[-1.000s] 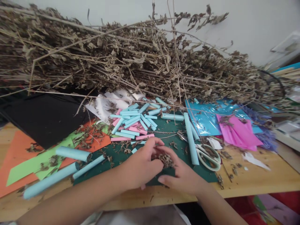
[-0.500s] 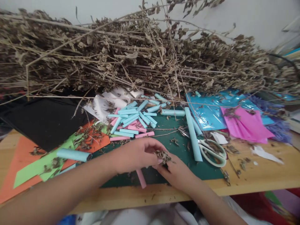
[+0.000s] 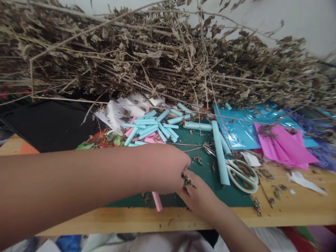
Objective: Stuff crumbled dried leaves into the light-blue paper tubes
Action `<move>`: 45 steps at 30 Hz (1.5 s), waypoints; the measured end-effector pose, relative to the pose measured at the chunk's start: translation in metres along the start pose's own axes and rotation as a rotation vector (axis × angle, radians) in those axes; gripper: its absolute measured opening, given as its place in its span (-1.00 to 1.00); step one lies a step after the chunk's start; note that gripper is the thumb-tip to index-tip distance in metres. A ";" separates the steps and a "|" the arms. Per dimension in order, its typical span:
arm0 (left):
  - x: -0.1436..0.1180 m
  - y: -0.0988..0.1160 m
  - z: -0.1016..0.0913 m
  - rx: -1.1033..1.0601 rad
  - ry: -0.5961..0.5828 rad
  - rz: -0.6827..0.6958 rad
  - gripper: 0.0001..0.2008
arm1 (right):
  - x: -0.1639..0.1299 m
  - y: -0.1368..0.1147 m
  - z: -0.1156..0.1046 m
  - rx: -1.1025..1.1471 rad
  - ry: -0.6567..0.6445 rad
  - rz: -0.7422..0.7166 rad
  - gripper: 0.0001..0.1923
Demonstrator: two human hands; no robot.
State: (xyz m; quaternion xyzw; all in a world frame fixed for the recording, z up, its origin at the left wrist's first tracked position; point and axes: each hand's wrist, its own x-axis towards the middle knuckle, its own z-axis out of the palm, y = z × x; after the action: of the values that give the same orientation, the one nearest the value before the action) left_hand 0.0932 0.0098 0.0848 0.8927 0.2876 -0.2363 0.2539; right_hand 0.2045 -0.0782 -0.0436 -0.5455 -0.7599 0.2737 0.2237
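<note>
Crumbled dry leaves (image 3: pixel 187 180) sit pinched between our left hand (image 3: pixel 168 168) and right hand (image 3: pixel 198 196) at centre frame; a pink paper tube (image 3: pixel 157 201) below looks unfilled, many tubes (image 3: pixel 152 127) waiting above.

Pale plain wall (image 3: pixel 301 17) behind, light wooden table (image 3: pixel 288 210), soft even light

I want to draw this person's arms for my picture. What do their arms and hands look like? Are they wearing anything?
Both arms are bare: no sleeves, gloves, watch or bracelets show. The left hand comes in on a long bare forearm that fills much of the lower left. The right hand comes up from the bottom edge on a thinner-looking forearm. No rings show on the fingers that can be seen.
</note>
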 end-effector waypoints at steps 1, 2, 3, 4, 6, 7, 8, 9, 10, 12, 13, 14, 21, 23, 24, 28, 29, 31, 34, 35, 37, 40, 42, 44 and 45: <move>0.001 0.002 -0.001 0.034 -0.001 0.007 -0.84 | 0.001 0.001 0.000 -0.012 -0.002 0.011 -0.67; 0.002 0.003 -0.001 0.067 0.005 0.014 -0.83 | 0.002 0.002 0.000 -0.018 -0.009 0.030 -0.68; 0.003 0.004 -0.002 0.094 0.012 0.021 -0.82 | 0.003 0.001 -0.001 -0.016 -0.018 0.053 -0.67; 0.003 0.003 -0.003 0.112 0.012 0.018 -0.82 | 0.005 0.001 -0.002 -0.007 -0.031 0.071 -0.66; 0.003 0.000 -0.004 0.092 -0.033 -0.017 -0.82 | 0.009 -0.002 -0.004 0.016 -0.061 0.076 -0.64; 0.003 -0.002 -0.005 0.057 -0.081 -0.047 -0.82 | 0.010 -0.004 -0.005 0.025 -0.072 0.066 -0.62; 0.002 -0.005 -0.005 0.021 -0.124 -0.073 -0.81 | 0.011 -0.005 -0.005 0.030 -0.076 0.049 -0.60; 0.000 -0.007 -0.005 0.001 -0.151 -0.093 -0.81 | 0.012 -0.006 -0.006 0.031 -0.074 0.034 -0.57; -0.001 -0.008 -0.004 0.003 -0.146 -0.100 -0.82 | 0.012 -0.007 -0.005 0.032 -0.073 0.025 -0.56; -0.004 -0.010 -0.001 0.057 -0.054 -0.062 -0.84 | 0.011 -0.007 -0.005 0.041 -0.071 0.028 -0.56; -0.005 -0.010 0.000 0.086 0.007 -0.035 -0.85 | 0.011 -0.007 -0.005 0.053 -0.070 0.032 -0.58; -0.006 -0.010 0.001 0.099 0.054 -0.013 -0.86 | 0.010 -0.007 -0.005 0.067 -0.069 0.038 -0.59; -0.013 -0.023 0.003 -0.222 0.016 0.070 -0.82 | 0.009 -0.003 -0.008 0.167 -0.060 0.051 -0.58; -0.013 -0.031 0.005 -0.306 -0.001 0.142 -0.77 | 0.009 -0.002 -0.008 0.176 -0.056 0.031 -0.56; -0.012 -0.035 0.007 -0.328 -0.002 0.183 -0.76 | 0.009 -0.001 -0.008 0.173 -0.059 0.022 -0.55; -0.008 -0.042 0.015 -0.242 0.087 0.357 -0.79 | 0.009 0.000 -0.007 0.136 -0.070 0.008 -0.58; -0.008 -0.042 0.016 -0.198 0.111 0.404 -0.80 | 0.009 0.000 -0.007 0.134 -0.069 -0.005 -0.58; -0.007 -0.040 0.017 -0.143 0.147 0.480 -0.82 | 0.009 0.000 -0.007 0.141 -0.070 -0.038 -0.57; -0.005 -0.038 0.016 -0.187 0.145 0.480 -0.86 | 0.009 0.000 -0.008 0.157 -0.073 -0.055 -0.61; -0.004 -0.037 0.015 -0.213 0.140 0.448 -0.87 | 0.009 0.000 -0.008 0.163 -0.074 -0.050 -0.63; -0.003 -0.035 0.012 -0.240 0.123 0.376 -0.87 | 0.010 0.000 -0.008 0.175 -0.070 -0.042 -0.67; -0.002 -0.026 0.004 -0.185 0.107 0.282 -0.85 | 0.010 0.000 -0.008 0.172 -0.042 -0.034 -0.69; -0.002 -0.017 -0.002 -0.092 0.109 0.211 -0.85 | 0.010 0.000 -0.007 0.133 -0.025 -0.024 -0.72; -0.001 -0.008 -0.007 0.037 0.113 0.145 -0.89 | 0.010 -0.001 -0.007 0.080 -0.020 -0.007 -0.78; 0.000 -0.003 -0.008 0.097 0.116 0.123 -0.91 | 0.010 -0.001 -0.007 0.057 -0.026 0.004 -0.81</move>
State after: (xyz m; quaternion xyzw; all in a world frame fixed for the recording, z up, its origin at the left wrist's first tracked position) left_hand 0.0932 0.0166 0.0902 0.9320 0.2348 -0.1819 0.2075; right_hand 0.2057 -0.0681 -0.0371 -0.5369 -0.7535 0.3029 0.2288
